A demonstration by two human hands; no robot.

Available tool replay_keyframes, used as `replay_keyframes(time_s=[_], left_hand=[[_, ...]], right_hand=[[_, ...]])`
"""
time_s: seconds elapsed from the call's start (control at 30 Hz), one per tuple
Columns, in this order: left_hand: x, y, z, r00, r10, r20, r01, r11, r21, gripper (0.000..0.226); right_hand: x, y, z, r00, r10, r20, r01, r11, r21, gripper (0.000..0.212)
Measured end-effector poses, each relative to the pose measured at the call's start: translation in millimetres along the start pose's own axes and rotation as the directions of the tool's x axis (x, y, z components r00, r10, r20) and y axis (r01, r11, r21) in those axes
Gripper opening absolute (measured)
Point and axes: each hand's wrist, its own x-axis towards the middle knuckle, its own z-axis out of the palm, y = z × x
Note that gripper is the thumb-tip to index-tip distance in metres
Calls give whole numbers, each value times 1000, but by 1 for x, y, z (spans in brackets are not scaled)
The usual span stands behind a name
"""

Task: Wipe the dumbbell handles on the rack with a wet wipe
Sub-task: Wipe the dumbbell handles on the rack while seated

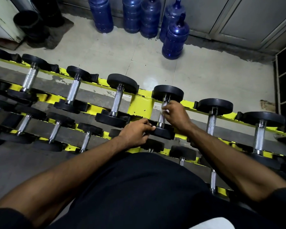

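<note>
Right hand (176, 115) pinches wipe (165, 111) round 1 handle (161, 119), mid-wipe; left hand (135, 133) grips its weight (163, 132); next, rub down its length

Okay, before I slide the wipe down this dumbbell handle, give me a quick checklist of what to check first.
1. Is the wipe in the right hand? Ok, white shows between the fingers.
2. Is the wipe on the handle? Ok, the right hand is wrapped round its upper part.
3. Is the dumbbell steadied? Ok, the left hand grips its near weight.
4. Is the dumbbell seated on the rack? Ok, each weight sits at a yellow rail.
5. Is the lower handle free? Ok, bare metal shows below the right hand.
6. Is the wipe wet enough? Cannot tell.
</note>
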Motion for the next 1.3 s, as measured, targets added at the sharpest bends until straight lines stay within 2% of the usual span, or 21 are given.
replay_keyframes(time_s=[0.03, 0.07, 0.13, 0.17, 0.23, 0.3, 0.37, 0.47, 0.53, 0.57, 0.63, 0.7, 0.73, 0.77, 0.83, 0.9, 0.97, 1.03, 1.1, 1.23, 1.3], left_hand=[[0, 0, 0, 1000, 2, 3, -2, 1000, 2, 35], [0, 0, -1, 1000, 2, 9, -2, 1000, 5, 35], [0, -1, -2, 1000, 5, 16, -5, 1000, 16, 34], [1, -1, -2, 1000, 10, 16, -10, 1000, 23, 34], [1, -1, -2, 1000, 13, 17, -14, 1000, 28, 34], [1, -1, -2, 1000, 12, 15, -12, 1000, 24, 34], [0, -2, 1, 1000, 17, 8, -17, 1000, 3, 34], [0, -4, 2, 1000, 23, 7, -23, 1000, 2, 34], [1, -5, 2, 1000, 23, 2, -23, 1000, 6, 34], [1, -4, 2, 1000, 22, -2, -22, 1000, 5, 34], [0, -4, 1, 1000, 15, -5, -15, 1000, 4, 35], [0, -4, 1, 1000, 11, -10, -11, 1000, -1, 34], [1, -3, 1, 1000, 11, -12, -11, 1000, -1, 34], [2, -3, 1, 1000, 10, -14, -10, 1000, 1, 34], [3, -3, 0, 1000, 2, -9, -2, 1000, 4, 35], [3, -4, 0, 1000, 0, -6, 0, 1000, 1, 35], [3, -3, 1, 1000, 4, -4, -4, 1000, 2, 35], [3, -3, 1, 1000, 9, -8, -9, 1000, 4, 35], [2, -3, 2, 1000, 8, -7, -8, 1000, 4, 35], [2, -4, 0, 1000, 6, -6, -6, 1000, 7, 35], [3, -3, 0, 1000, 9, -8, -9, 1000, 8, 34]], right_hand=[[4, -1, 2, 1000, 8, 20, -8, 1000, -16, 21], [7, -5, 3, 994, -13, 108, 18, 999, -46, 21], [12, -18, 2, 924, -58, 378, 120, 983, -142, 19], [16, -25, 0, 884, -68, 463, 185, 960, -211, 18], [26, -36, -5, 872, -84, 483, 288, 885, -366, 16], [35, -43, -7, 905, -49, 424, 278, 822, -498, 17], [39, -50, -6, 897, -29, 440, 303, 767, -566, 13], [36, -56, 0, 795, -94, 600, 451, 753, -480, 10], [31, -51, -4, 776, -130, 617, 459, 787, -412, 10], [29, -44, -7, 810, -142, 569, 415, 825, -384, 9], [22, -24, -12, 920, -99, 380, 222, 930, -294, 11], [5, -8, -11, 989, 34, 142, -23, 997, -76, 4], [-5, -3, -6, 986, 144, 79, -147, 988, 42, 6], [-14, 0, -2, 964, 253, 79, -262, 954, 145, 11], [-25, 4, 10, 886, 428, 179, -463, 823, 329, 20], [-23, 10, 20, 782, 575, 241, -605, 606, 516, 25], [-13, 15, 28, 657, 705, 266, -656, 362, 663, 29], [-5, 14, 32, 572, 756, 317, -656, 191, 730, 30], [-6, 9, 30, 554, 736, 388, -687, 141, 713, 30], [-16, 12, 13, 581, 597, 553, -764, 165, 624, 19], [-10, 16, 12, 566, 605, 560, -741, 77, 667, 18]])
